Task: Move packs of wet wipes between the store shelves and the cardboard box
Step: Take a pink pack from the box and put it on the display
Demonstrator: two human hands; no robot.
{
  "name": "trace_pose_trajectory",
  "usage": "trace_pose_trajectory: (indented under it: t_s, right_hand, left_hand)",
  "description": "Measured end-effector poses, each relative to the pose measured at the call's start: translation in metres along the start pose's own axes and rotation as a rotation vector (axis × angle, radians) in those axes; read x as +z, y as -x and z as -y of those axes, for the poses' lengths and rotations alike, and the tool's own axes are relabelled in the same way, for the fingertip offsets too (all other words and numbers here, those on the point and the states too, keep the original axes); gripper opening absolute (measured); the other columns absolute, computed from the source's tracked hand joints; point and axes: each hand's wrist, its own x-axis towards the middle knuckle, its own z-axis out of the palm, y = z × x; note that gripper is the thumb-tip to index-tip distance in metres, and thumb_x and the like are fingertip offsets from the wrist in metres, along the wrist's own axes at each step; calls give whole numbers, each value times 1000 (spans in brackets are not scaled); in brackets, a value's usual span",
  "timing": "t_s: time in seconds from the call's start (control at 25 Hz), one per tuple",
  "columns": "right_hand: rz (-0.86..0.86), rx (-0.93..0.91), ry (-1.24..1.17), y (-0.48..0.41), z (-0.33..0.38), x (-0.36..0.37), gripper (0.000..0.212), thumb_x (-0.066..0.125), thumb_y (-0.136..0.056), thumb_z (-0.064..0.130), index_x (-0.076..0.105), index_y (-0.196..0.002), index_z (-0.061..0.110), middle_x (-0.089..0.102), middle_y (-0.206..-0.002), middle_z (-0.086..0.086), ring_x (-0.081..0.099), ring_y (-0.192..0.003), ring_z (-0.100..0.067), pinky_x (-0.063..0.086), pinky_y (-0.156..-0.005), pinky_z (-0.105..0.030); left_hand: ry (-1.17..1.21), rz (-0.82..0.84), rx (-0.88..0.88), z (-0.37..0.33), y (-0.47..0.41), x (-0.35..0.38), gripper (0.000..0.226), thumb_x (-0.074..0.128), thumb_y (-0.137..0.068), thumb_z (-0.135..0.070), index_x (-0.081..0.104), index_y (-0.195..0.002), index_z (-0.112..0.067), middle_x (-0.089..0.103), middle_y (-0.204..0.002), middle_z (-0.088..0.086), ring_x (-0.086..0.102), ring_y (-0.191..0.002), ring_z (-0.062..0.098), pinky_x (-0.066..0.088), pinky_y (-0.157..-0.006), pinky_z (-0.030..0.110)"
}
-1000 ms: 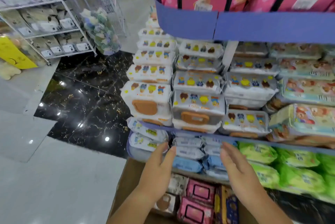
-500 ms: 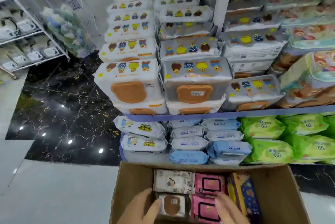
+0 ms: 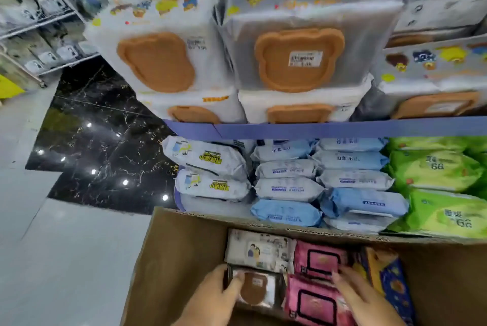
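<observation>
**Cardboard box** point(image 3: 171, 259): matt brown corrugated board, rough along its top edge.
**Green packs** point(image 3: 434, 170), **blue packs** point(image 3: 363, 201), **pink packs** point(image 3: 316, 302): soft plastic film, glossy and creased.
**Small brown-lidded pack** point(image 3: 259, 291): shiny film wrap.
**Bear-shaped lids** point(image 3: 155, 62): hard matt plastic, one bearing a paper price label point(image 3: 305, 58).
**Black marble floor** point(image 3: 100, 141): polished, mirror-glossy.
**Grey tiles** point(image 3: 52, 259): smooth, satin.
**Wire rack** point(image 3: 37, 24): pale coated metal.

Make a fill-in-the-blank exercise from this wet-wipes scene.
1. The left hand holds a white pack whose lid is coloured ____.
2. The right hand rests on lidded packs coloured ____.
3. Below the purple shelf edge, the rightmost packs are coloured ____.
Missing words: brown; pink; green.
</observation>
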Motion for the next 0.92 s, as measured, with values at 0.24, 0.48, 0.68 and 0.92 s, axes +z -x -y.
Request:
trace_pose_trajectory:
  t_s: [0.24, 0.48, 0.68, 0.92]
  right_hand:
    - [225, 32, 242, -58, -39, 30, 70, 38, -92, 70, 35, -151, 33, 37, -157, 7, 38, -143, -17, 28, -114, -30]
    - [261, -109, 524, -98, -95, 69, 93, 61, -76, 72, 28, -154, 34, 30, -161, 8, 29, -147, -14, 27, -121, -34]
    - [309, -163, 900, -117, -102, 86, 122, 79, -68, 55, 1, -159, 27, 11, -164, 2, 11, -151, -22, 12, -124, -37]
    - [293, -234, 1027, -129, -101, 86, 114, 75, -71, 53, 6, -158, 28, 20, -162, 5, 19, -148, -19, 15, -122, -39]
  left_hand:
    - [-78, 94, -25, 51, -51, 54, 44, 45, -101, -55, 53, -138, -31, 56, -140, -7, 51, -120, 8, 35, -102, 22]
    - [-197, 191, -49, 71, -87, 84, 50, 49, -100, -55, 51, -141, -27, 57, -139, -7, 54, -126, 13, 37, -107, 25]
    - [-247, 189, -75, 76, -112, 98, 46, 51, -102, -45, 46, -144, -27, 52, -143, -3, 51, -127, 15, 33, -99, 19]
    - [-291, 125, -152, 90, -145, 90, 43, 51, -101, -42, 47, -140, -24, 60, -132, 0, 57, -107, 13, 46, -94, 28]
